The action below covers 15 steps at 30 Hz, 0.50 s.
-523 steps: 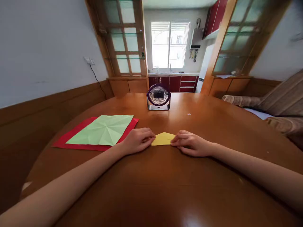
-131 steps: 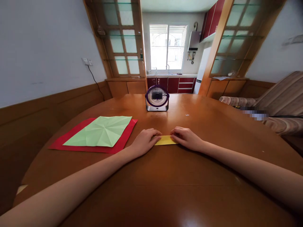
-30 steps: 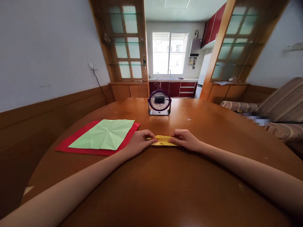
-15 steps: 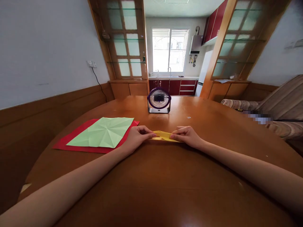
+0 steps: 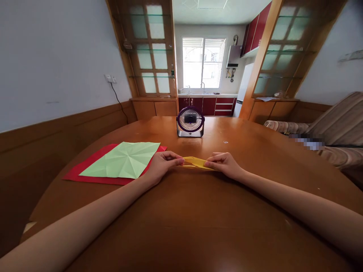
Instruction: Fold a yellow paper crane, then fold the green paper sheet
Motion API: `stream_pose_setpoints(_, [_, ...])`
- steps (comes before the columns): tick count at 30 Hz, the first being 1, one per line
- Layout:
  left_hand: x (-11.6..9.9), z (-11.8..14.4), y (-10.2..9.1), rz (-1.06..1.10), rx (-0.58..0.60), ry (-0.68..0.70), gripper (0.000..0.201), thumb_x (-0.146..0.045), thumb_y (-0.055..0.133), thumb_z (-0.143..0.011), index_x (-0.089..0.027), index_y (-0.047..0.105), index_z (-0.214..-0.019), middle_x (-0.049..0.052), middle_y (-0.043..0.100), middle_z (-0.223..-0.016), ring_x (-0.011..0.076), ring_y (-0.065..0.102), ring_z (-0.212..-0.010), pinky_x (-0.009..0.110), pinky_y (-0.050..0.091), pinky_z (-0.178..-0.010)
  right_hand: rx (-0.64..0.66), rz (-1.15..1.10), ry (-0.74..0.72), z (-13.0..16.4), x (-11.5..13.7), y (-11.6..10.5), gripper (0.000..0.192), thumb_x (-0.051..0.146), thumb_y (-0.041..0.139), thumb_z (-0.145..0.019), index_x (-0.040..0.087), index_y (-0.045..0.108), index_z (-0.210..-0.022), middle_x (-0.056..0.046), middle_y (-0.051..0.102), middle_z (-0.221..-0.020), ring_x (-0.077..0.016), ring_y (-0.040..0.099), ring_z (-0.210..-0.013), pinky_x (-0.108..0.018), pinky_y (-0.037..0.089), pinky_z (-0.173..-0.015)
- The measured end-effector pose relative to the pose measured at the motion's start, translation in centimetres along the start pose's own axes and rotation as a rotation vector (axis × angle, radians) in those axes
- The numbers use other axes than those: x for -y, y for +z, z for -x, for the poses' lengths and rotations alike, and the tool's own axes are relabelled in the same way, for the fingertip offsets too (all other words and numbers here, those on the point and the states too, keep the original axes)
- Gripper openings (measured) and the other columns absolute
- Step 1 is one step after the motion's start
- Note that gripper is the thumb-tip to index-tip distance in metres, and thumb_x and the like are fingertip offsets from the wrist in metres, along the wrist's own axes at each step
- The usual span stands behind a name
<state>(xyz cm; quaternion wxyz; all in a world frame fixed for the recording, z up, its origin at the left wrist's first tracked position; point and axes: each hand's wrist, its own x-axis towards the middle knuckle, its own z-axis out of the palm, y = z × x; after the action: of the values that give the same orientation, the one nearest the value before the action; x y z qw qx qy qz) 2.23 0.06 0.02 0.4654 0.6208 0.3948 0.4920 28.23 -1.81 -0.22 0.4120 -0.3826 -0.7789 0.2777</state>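
A folded piece of yellow paper is stretched between my two hands, low over the brown table. My left hand pinches its left end between thumb and fingers. At the right end, my right hand grips the paper the same way. A narrow gap shows between the paper's upper and lower layers near my left fingertips. Left of my hands lies a creased light green sheet on top of red paper; my left hand and forearm cover part of their right edge.
A small dark purple fan stands on the table beyond my hands. A tiny pale scrap lies to its right. A striped armchair is at the right, and the wall socket with a black cord is at the left.
The gap between the yellow paper's layers looks a little wider near my left fingertips. My hands keep nearly the same place, and the view has tilted slightly upward.
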Motion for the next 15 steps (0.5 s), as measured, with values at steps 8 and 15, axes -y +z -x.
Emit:
stream_pose_setpoints(8, [-0.46,0.53,0.31,0.051,0.022,0.002,0.036,-0.036,0.083,-0.063,-0.019,0.057,-0.081,0.001,0.073,-0.071,0.0188,0.07,-0.069,0.028,0.053,-0.063,0.011,0.018,0.006,-0.04,0.14,-0.1,0.033,0.049,0.066,-0.081,0.018,0.077,-0.08,-0.002,0.058,-0.067,-0.0115,0.048,-0.063,-0.024,0.035,-0.053])
stream_pose_setpoints(15, [-0.04,0.21,-0.13,0.114,0.076,-0.067,0.042,-0.033,0.083,-0.065,-0.019,0.058,-0.095,0.004,0.076,-0.08,0.0202,0.072,-0.074,0.029,0.054,-0.067,0.01,-0.005,0.018,0.0,0.16,-0.08,0.029,0.044,0.067,-0.081,0.018,0.077,-0.08,-0.003,0.059,-0.07,-0.0117,0.05,-0.065,-0.024,0.037,-0.055])
